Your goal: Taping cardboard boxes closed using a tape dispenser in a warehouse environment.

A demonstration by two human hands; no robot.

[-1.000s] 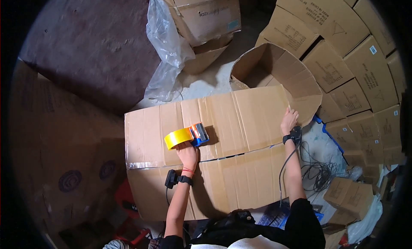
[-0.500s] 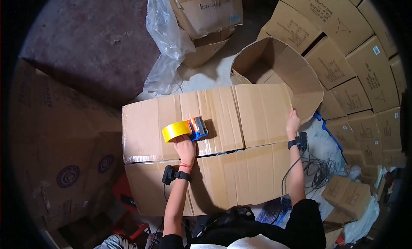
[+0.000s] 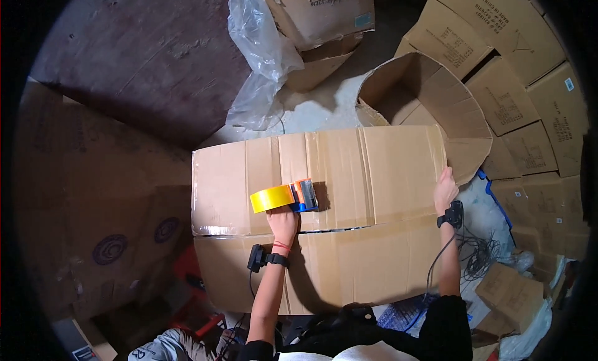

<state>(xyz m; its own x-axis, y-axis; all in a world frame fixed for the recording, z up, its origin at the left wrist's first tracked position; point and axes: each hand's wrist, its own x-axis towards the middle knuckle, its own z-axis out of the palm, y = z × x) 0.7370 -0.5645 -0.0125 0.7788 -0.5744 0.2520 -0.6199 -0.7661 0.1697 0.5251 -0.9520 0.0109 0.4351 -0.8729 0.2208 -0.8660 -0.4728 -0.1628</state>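
Note:
A large cardboard box [image 3: 398,255] lies in front of me, its two top flaps meeting along a lengthwise seam with a narrow dark gap near the middle. My left hand [image 3: 283,223] is closed on a tape dispenser [image 3: 305,196] with a wide yellow roll, held over the far flap just beyond the seam. The roll hides most of my left fingers. At the box's right end, my right hand [image 3: 445,188] is closed on the edge of the far flap; its fingertips are partly hidden. Each wrist wears a black strapped device with a cable.
An open, bent cardboard carton [image 3: 430,87] stands beyond the right end. Stacked cartons [image 3: 536,143] line the right side, and a big carton [image 3: 112,193] stands at left. Clear plastic sheeting [image 3: 258,68] hangs by another box. Loose cables [image 3: 476,252] lie at right; a person's clothed part [image 3: 168,347] shows lower left.
The view has shifted, so the box and surroundings sit farther right in the picture. Both hands keep nearly the same places on the box, and the left still holds the tape dispenser.

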